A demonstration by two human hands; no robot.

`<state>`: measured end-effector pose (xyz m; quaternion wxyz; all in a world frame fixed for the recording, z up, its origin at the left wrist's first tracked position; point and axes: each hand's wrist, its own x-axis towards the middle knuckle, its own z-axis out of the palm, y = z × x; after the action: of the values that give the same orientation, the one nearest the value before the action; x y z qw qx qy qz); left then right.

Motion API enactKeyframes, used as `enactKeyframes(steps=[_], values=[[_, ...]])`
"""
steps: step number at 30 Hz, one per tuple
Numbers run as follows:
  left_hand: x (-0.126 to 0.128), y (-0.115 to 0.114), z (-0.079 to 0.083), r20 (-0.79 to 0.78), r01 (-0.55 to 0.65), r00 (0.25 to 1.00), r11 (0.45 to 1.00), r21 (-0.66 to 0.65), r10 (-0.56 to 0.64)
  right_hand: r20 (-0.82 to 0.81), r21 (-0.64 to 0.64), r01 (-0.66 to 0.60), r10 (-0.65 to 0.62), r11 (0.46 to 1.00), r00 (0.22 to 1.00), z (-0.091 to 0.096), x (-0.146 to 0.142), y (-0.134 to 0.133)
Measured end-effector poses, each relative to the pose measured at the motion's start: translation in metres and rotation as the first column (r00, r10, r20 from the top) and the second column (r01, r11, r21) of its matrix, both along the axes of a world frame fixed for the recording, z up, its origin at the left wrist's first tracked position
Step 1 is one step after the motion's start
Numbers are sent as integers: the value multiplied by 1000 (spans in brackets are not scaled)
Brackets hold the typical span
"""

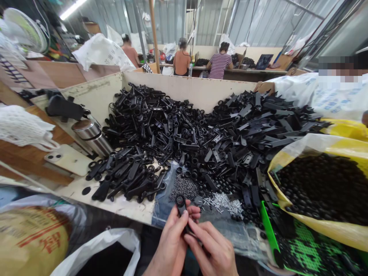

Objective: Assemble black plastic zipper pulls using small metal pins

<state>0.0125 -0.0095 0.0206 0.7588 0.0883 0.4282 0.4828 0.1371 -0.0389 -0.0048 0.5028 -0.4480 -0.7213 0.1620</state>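
Close to me, at the bench's front edge, my left hand (174, 234) is closed round a black plastic handle part (181, 206) with a ring at its upper end. My right hand (212, 245) meets it from the right, thumb and fingers pinched on the part's lower end. The fingers cover most of that end. Just beyond the hands lie a heap of small dark grey pieces (184, 186) and a pile of short silvery pins (225, 203), on a blue denim cloth (165, 199).
Large piles of black ringed parts (149, 119) and flat black pieces (267, 119) fill the walled bench. At left are a steel flask (93, 136) and a phone (67, 159). A yellow sack (324, 230) of black pieces and a green basket (268, 226) stand right. People sit behind.
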Motion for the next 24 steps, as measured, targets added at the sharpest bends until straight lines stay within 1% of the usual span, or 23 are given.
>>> enactKeyframes(steps=[4, 7, 10, 13, 16, 21, 24], values=[[2, -2, -8, -27, 15, 1000, 999, 37, -14, 34, 6, 35, -35, 999, 999, -4, 0, -2], [6, -3, -13, -23, -25, 999, 998, 57, 27, 83, 78, 80, -86, 994, 993, -2, -1, -2], [10, -4, -15, -21, -72, 997, 997, 20, 72, 114, 114, 94, -107, 989, 988, 3, -1, -1], [11, -5, -15, -30, -80, 996, 997, -2, 80, 112, 90, 87, -97, 992, 989, 4, -2, 0], [11, -5, -14, -40, -65, 997, 998, 21, 66, 101, 70, 88, -95, 994, 990, -1, -3, -1], [12, -4, -8, -96, -38, 995, 999, 4, 38, 80, 101, 177, -185, 979, 979, -15, -4, -5], [13, -4, -7, -127, -34, 991, 999, -11, 32, 132, 95, 161, -172, 982, 976, -18, -3, -5]])
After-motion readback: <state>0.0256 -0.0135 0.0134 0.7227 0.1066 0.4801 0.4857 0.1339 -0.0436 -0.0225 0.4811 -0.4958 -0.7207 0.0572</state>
